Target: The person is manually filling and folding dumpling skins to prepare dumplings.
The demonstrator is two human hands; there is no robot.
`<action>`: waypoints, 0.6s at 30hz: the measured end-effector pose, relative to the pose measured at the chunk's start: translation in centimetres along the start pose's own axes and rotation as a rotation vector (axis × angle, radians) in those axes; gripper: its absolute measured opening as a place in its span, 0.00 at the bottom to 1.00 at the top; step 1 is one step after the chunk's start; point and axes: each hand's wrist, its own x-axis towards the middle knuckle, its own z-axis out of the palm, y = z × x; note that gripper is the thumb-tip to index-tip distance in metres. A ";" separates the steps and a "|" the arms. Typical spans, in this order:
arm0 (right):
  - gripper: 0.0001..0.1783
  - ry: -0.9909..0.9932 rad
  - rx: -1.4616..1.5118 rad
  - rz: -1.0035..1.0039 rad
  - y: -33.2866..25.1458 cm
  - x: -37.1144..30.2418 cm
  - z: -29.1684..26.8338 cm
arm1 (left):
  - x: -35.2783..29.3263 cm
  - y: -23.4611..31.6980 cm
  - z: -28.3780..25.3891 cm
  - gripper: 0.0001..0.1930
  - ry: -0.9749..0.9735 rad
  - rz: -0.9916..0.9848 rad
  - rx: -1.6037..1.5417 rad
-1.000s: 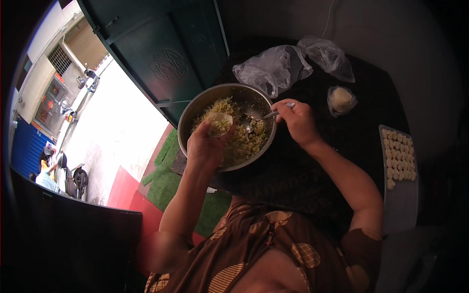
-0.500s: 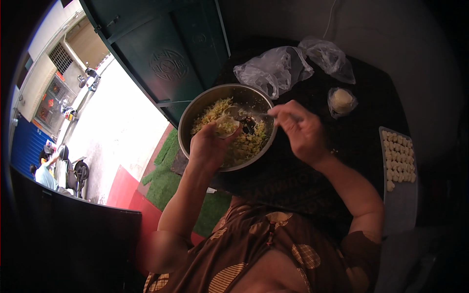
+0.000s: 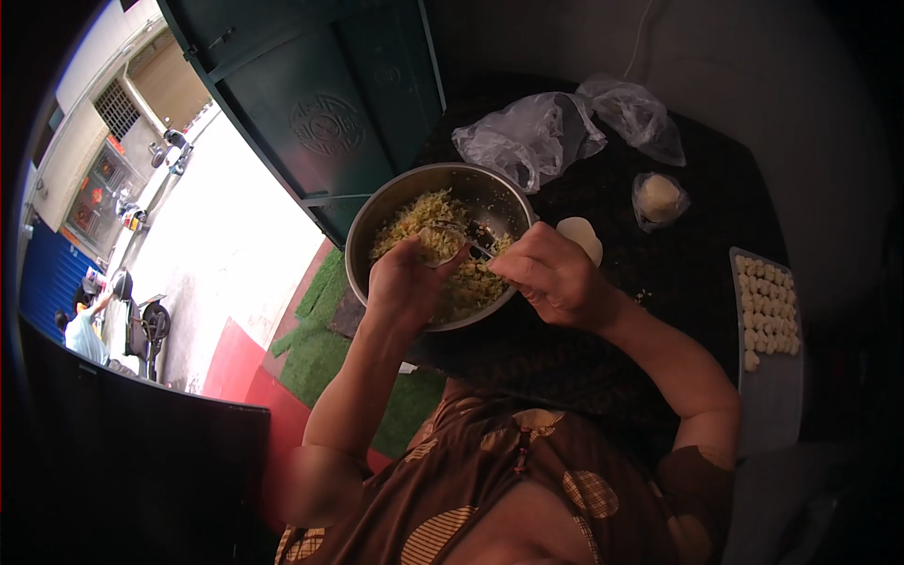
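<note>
A steel bowl (image 3: 354, 273) of chopped yellow-green filling (image 3: 476, 290) stands on the dark table before me. Over its near left part, my left hand (image 3: 400, 282) is closed around a dumpling wrapper (image 3: 456, 261) with a heap of filling on it. My right hand (image 3: 557, 281) pinches the handle of a metal spoon (image 3: 478, 248) at the bowl's right side. The spoon's head reaches the filling on the wrapper and is partly hidden there. Right of the bowl, a pale round wrapper (image 3: 584, 235) lies on the table, partly behind my right hand.
Crumpled clear plastic bags (image 3: 527, 137) lie at the table's back. A dough ball (image 3: 659, 195) in plastic sits to the right. Farther right is a grey tray (image 3: 770, 400) with rows of small dumplings (image 3: 767, 306). A green metal door (image 3: 320, 104) stands beyond the bowl, at the left.
My right hand has come left and slightly down, bringing the spoon to the wrapper. More filling shows on the wrapper. The round wrapper on the table has come into sight.
</note>
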 end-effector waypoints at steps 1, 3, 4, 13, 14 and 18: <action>0.15 0.001 -0.002 0.002 0.0 0.0 0.1 | 0.1 0.0 -0.1 0.17 -0.002 -0.002 0.000; 0.16 -0.016 -0.037 0.024 0.0 0.1 0.5 | 0.5 -0.1 -0.5 0.17 -0.013 -0.016 -0.028; 0.16 -0.015 -0.037 0.025 0.2 0.0 0.7 | 0.5 -0.1 -0.5 0.17 -0.014 -0.017 -0.027; 0.09 0.149 0.207 0.693 2.3 0.2 1.8 | 0.2 -0.1 -0.1 0.17 -0.054 -0.019 -0.071; 0.12 0.148 0.255 0.803 2.7 0.1 1.6 | 0.3 -0.1 0.0 0.17 -0.031 -0.007 -0.052; 0.16 0.204 0.393 0.980 3.2 -0.8 0.8 | -0.7 0.1 0.9 0.16 -0.064 0.000 -0.053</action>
